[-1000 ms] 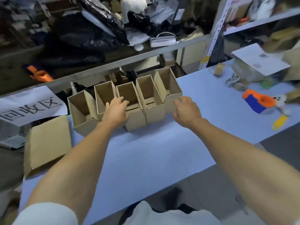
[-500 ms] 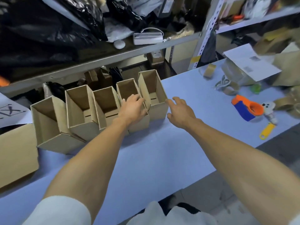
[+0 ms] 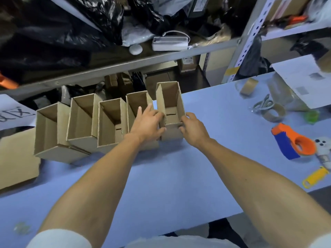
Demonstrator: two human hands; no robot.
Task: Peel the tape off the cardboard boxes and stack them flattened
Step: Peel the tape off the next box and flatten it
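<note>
Rightmost cardboard box [image 3: 170,111], end of a row of five at the desk [image 3: 161,185] rear edge. Light, stiff-walled, crushable, likely. Left hand [image 3: 147,122] and right hand [image 3: 192,127] clasping opposite side walls. Best held low, near corners.

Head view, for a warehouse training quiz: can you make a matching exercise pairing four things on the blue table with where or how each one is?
Things:
1. rightmost cardboard box
2. tape dispenser
3. yellow utility knife
4. flat cardboard piece

Places or states:
A. lies at the table's left edge
B. near the table's front edge, on the right
C. between the left hand and the right hand
D. orange and blue, right of the hands

Pairs: 1-C, 2-D, 3-B, 4-A
</note>
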